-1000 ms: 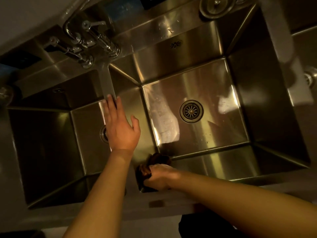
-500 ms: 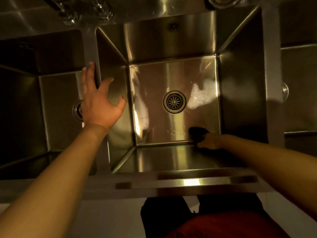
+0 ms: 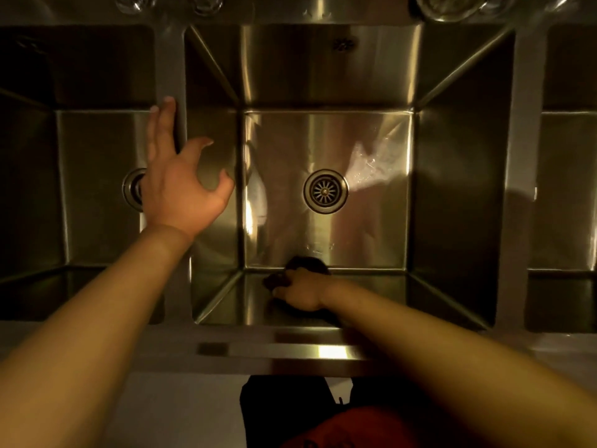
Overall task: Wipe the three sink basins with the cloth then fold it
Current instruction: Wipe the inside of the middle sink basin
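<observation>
Since half a second ago the right hand (image 3: 298,291) has slid the cloth leftward along the near edge of the middle basin floor; the left hand (image 3: 181,185) has spread its fingers a little wider.

Nearest: front rim of the brushed stainless-steel triple sink (image 3: 290,350), catching one bright glare patch.

Next: right hand, fingers curled tight round the dark bunched-up wiping cloth (image 3: 307,265), pressed into the seam where the front wall of the middle basin (image 3: 452,189) meets its floor. The cloth shows only as a dark crumpled wad bulging past the knuckles; colour and weave cannot be read in this light.

Handling, judged: soft, light, probably damp, so it should slide easily over steel and bunch under pressure. For folding, best taken at two corners and shaken flat.

Further out: left hand holding nothing, fingers splayed and loosely bent, fingertips on the steel divider (image 3: 169,59) between the left basin (image 3: 97,189) and the middle one.

Beyond: round slotted metal drain strainer (image 3: 325,191) in the middle floor, wet streaks to its right. The right basin (image 3: 565,189) is only partly in frame.
</observation>
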### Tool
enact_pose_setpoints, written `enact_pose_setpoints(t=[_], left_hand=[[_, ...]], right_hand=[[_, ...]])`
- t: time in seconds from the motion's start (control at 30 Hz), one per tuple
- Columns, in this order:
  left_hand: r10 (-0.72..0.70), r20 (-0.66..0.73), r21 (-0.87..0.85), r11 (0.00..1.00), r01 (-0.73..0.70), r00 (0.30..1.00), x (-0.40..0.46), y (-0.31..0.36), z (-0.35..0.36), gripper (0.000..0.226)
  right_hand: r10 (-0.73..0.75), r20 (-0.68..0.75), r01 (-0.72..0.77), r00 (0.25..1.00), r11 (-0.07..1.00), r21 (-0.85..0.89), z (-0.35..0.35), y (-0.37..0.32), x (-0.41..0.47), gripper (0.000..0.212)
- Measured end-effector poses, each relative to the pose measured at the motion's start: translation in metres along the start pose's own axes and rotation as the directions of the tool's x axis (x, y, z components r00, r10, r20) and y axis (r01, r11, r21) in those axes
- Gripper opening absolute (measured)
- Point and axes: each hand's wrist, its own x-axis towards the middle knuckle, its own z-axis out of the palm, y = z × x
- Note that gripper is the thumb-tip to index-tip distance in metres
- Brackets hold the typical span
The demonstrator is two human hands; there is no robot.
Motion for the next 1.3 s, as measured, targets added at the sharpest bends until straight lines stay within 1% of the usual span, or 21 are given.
enact_pose_setpoints(t=[0.07,0.17,0.27,0.37,0.53,0.67,0.77,0.87,1.0,1.1,1.2,1.3], left_hand=[[0.003,0.004,0.031,1.000,-0.003,1.000,0.001,-0.001,0.001,0.047],[0.007,0.012,0.067,0.998,-0.008,1.000,0.001,-0.002,0.001,0.046],[0.022,0.018,0.083,0.996,-0.023,1.000,0.003,-0.001,0.003,0.046],[0.027,0.028,0.102,0.994,-0.030,0.999,0.006,-0.001,0.002,0.048],[0.031,0.047,0.091,0.995,-0.035,0.998,0.006,0.000,0.002,0.049],[0.033,0.046,0.098,0.994,-0.037,0.998,0.005,0.000,0.003,0.047],[0.032,0.052,0.096,0.995,-0.037,0.998,0.005,-0.001,0.003,0.045],[0.030,0.057,0.095,0.995,-0.035,0.998,0.005,-0.002,0.003,0.043],[0.052,0.048,0.087,0.995,-0.056,0.998,0.004,-0.002,0.001,0.042],[0.052,0.043,0.083,0.995,-0.055,0.998,0.003,-0.002,0.000,0.041],[0.045,0.044,0.105,0.993,-0.050,0.998,0.004,-0.001,-0.001,0.044],[0.054,0.038,0.095,0.994,-0.058,0.998,0.004,0.000,-0.002,0.046]], right_hand=[[-0.042,0.027,0.042,0.999,0.999,-0.002,0.009,-0.028,0.009,0.067],[-0.098,0.054,0.099,0.994,0.995,-0.008,0.018,-0.055,0.025,0.066],[-0.088,0.093,0.089,0.992,0.996,-0.004,0.021,-0.069,0.041,0.068],[-0.087,0.133,0.086,0.987,0.996,0.017,0.022,-0.069,0.058,0.071],[-0.062,0.131,0.047,0.989,0.992,0.117,0.015,-0.051,0.072,0.071],[0.006,0.099,-0.025,0.995,0.981,0.193,0.004,-0.009,0.067,0.067],[0.099,0.095,-0.114,0.990,0.979,0.167,-0.014,0.044,0.052,0.064],[0.185,0.099,-0.199,0.978,0.967,0.161,-0.029,0.102,0.029,0.050],[0.291,0.008,-0.290,0.957,0.951,0.107,-0.035,0.145,0.004,0.055],[0.304,-0.007,-0.302,0.953,0.949,0.091,-0.031,0.141,0.002,0.052],[0.291,-0.022,-0.288,0.956,0.953,0.091,-0.028,0.115,0.000,0.045],[0.249,-0.010,-0.245,0.968,0.958,0.151,-0.021,0.085,-0.003,0.043]])
